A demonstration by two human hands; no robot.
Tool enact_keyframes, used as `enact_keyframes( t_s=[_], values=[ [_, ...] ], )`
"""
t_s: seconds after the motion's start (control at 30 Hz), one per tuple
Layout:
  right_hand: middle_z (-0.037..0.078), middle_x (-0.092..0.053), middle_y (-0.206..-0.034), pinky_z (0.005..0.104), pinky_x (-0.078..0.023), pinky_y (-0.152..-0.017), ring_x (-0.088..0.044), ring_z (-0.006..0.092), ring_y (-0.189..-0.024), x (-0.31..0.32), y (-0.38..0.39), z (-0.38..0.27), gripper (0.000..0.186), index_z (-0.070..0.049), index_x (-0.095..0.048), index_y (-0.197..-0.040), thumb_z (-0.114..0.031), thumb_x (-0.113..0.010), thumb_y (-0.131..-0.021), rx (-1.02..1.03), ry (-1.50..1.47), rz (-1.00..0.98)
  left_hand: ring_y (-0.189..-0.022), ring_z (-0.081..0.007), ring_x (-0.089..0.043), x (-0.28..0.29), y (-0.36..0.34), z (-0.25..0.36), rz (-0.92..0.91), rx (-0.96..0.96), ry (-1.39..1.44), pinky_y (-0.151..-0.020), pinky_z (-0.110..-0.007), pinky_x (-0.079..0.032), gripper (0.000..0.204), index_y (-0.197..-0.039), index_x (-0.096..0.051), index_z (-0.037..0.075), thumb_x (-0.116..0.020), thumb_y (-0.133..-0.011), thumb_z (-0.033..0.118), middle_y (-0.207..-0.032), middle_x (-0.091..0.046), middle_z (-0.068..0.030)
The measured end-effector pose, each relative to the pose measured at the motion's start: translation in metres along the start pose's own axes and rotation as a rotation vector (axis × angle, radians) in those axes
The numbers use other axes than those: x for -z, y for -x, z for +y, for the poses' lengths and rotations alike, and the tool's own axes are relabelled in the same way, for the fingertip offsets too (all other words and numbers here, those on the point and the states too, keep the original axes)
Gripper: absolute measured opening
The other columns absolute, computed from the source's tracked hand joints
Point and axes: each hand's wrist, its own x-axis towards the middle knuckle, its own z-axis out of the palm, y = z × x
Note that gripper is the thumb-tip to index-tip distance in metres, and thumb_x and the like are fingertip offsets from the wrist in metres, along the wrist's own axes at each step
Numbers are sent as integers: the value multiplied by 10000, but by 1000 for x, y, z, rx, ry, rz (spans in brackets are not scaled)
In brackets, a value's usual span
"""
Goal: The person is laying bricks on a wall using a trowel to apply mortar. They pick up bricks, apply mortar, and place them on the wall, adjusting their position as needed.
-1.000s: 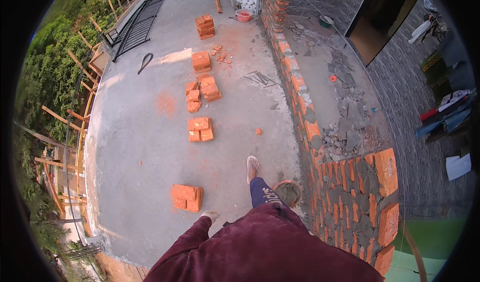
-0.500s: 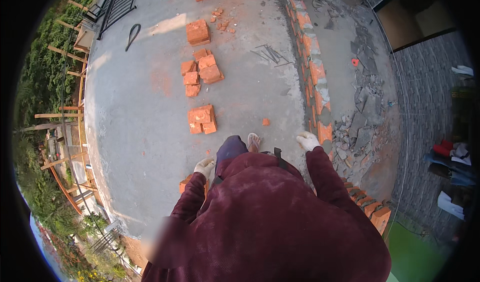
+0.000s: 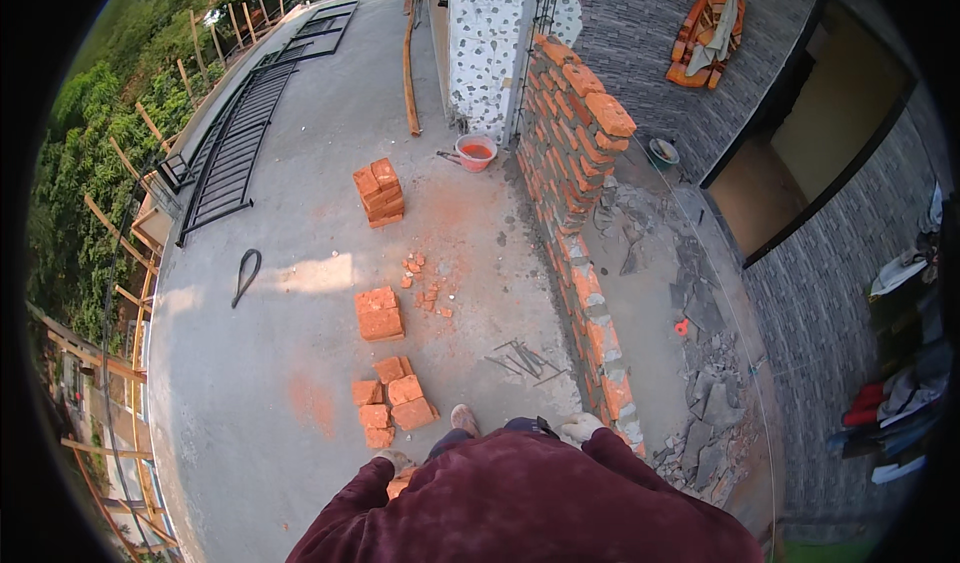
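My left hand (image 3: 395,459), in a pale glove, hangs at my left side beside partly hidden bricks (image 3: 399,483). My right hand (image 3: 579,427), also gloved, hangs at my right side near the low brick wall course (image 3: 600,338). The fingers of both hands are too small and partly hidden to tell what, if anything, they hold. Small brick stacks lie ahead: a loose group (image 3: 405,391), a square pile (image 3: 377,315) and a taller one (image 3: 378,193). Broken brick bits (image 3: 430,293) and thin metal rods (image 3: 525,361) lie on the concrete floor.
A taller brick wall (image 3: 565,133) meets a tiled pillar (image 3: 487,48), near an orange basin (image 3: 475,153). Black railings (image 3: 225,163), a looped cable (image 3: 245,276) and a wooden pole (image 3: 410,63) lie on the floor. Rubble (image 3: 700,393), a bucket (image 3: 662,155) and a doorway (image 3: 805,128) are right.
I have moved forward along the low wall and my view has tilted up, bringing the taller wall, pillar and doorway into fuller view. Both hands now sit lower in the picture.
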Motion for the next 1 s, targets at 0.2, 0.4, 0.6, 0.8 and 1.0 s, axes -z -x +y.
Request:
enact_keyframes(
  t_s=[0.2,0.4,0.6,0.8,1.0],
  values=[
    [67,-764,-977,394,-563,-865,-723,285,-914,22,-102,19,354,-69,-774,-1116,-338,-596,-968,-34,363,-79,-1007,-229,-722,285,-149,60,291,12,601,-911,-360,-559,416,-1271,-710,28,-708,-971,317,-1108,-772,-115],
    [106,-752,-1023,408,-556,-900,-708,293,-1004,75,-241,15,392,-83,-775,-1121,-379,-559,-983,-194,335,-248,-924,-184,-735,457,-290,106,330,40,1126,-813,-319,-586,281,-1207,-744,32,-687,-994,205,-1034,-776,-101],
    [185,-748,-1101,444,-540,-966,-693,359,-1117,197,-440,-43,464,-92,-779,-1139,-442,-540,-950,-6,729,-313,-1064,-208,-722,502,-345,100,176,89,735,-920,-325,-561,434,-1331,-673,21,-714,-901,71,-1173,-759,-115],
    [174,-739,-1137,415,-531,-947,-698,338,-1076,424,-586,-325,351,-25,-744,-1114,-295,-660,-905,95,81,304,-859,-219,-727,608,-438,65,198,443,1206,-679,-395,-560,353,-1267,-714,108,-741,-920,163,-1042,-773,-87],
    [156,-731,-1180,416,-517,-986,-674,343,-1133,528,-660,-519,332,-24,-722,-1157,-268,-615,-959,383,-1,311,-854,-205,-714,784,-618,65,227,-121,1625,-739,-405,-556,372,-1348,-655,150,-631,-977,133,-1036,-757,-43]
  ],
)
